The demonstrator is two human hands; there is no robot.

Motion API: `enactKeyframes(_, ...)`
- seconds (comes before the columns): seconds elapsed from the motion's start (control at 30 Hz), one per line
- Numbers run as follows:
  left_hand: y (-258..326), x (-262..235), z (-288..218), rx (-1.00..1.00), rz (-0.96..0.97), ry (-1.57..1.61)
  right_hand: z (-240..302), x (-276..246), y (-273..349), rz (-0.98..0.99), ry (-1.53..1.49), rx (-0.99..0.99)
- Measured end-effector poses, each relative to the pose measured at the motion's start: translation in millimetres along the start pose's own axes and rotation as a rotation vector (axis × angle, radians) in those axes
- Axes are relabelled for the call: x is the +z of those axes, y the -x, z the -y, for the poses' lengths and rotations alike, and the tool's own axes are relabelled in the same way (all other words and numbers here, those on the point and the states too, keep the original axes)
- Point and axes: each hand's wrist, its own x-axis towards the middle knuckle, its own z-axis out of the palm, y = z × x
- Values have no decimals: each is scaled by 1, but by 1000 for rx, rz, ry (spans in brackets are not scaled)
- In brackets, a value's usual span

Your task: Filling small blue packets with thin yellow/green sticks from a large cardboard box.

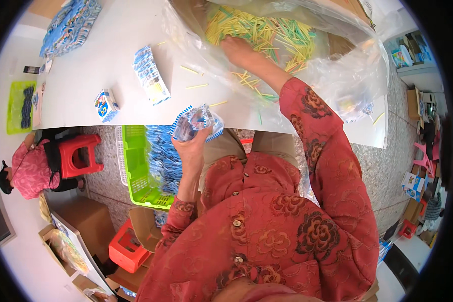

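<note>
My left hand [189, 147] is closed around a blue-and-white plastic pouch [182, 129], held near the table's front edge with its mouth gaping upward. My right hand [238, 51] reaches to the left side of a heap of thin yellow, green and orange sticks [282, 38]. Its fingers are curled together and the fingertips are hidden, so what they grip cannot be made out. The heap lies in a large clear plastic bag [332, 75]. Left of the pouch, a strip of blue-and-white packets [151, 75] and a small blue-and-white box [106, 104] rest on the table.
The white table [121, 30] carries a stack of blue packets [70, 26] at far left and several stray sticks. Below its front edge, a green crate [136, 173] holds blue packets [163, 156]. A person in pink [32, 171] works at left near a red stool [80, 155].
</note>
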Motion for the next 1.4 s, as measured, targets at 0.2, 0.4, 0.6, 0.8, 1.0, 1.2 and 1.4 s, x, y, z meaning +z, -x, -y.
enactKeyframes(0.2,2,-2,3,-7,-22,-15,7,-6,-1,70,43,-19)
enactKeyframes(0.4,3,-3,1,7,-8,-2,0,-5,-2,48,-93,93)
enactKeyframes(0.6,5,0,-3,25,-2,17,-42,-9,18,-53,-389,159)
enactKeyframes(0.8,7,0,1,-24,6,-35,-56,-46,65,-27,-897,404)
enactKeyframes(1.0,8,10,2,-4,50,-60,-61,-50,108,-147,-908,358)
enactKeyframes(1.2,11,26,-3,-12,83,-48,-46,-12,131,-204,-577,175)
enactKeyframes(1.4,10,41,-4,-35,68,-103,-54,-7,133,-214,-604,237)
